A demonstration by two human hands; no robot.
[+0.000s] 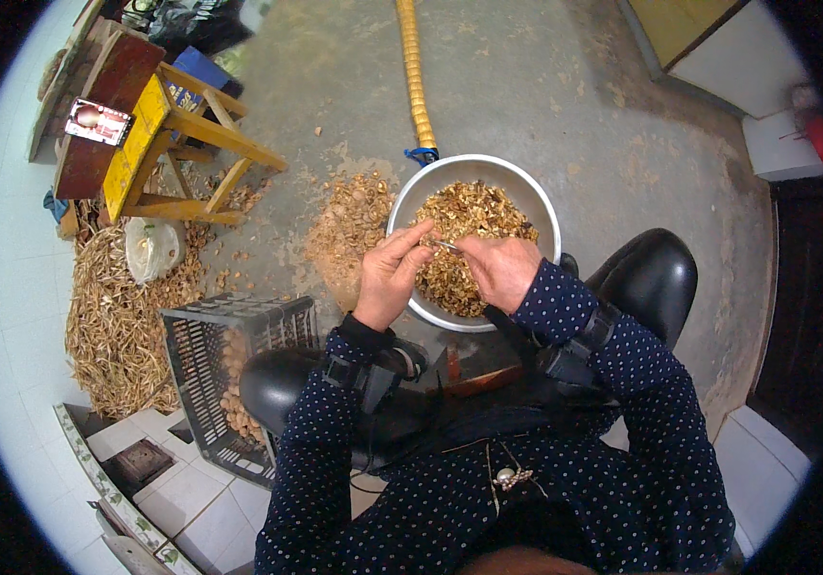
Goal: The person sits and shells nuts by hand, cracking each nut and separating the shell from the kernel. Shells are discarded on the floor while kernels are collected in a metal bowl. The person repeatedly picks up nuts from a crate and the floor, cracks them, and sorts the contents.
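A wide metal bowl stands on the floor before me, partly filled with broken walnut kernels. Above its left side, my left hand pinches a small piece, probably of walnut, between thumb and fingers. My right hand, over the middle of the bowl, grips a thin metal tool whose tip meets the piece at the left fingertips. The kind of tool is too small to tell. Cracked walnut shells lie in a heap on the floor just left of the bowl.
A plastic crate with whole walnuts stands at my left knee. Beyond it are a pile of dry pods or stalks, a white plastic bag and a yellow wooden stool. A yellow ribbed hose runs up to the bowl's far side.
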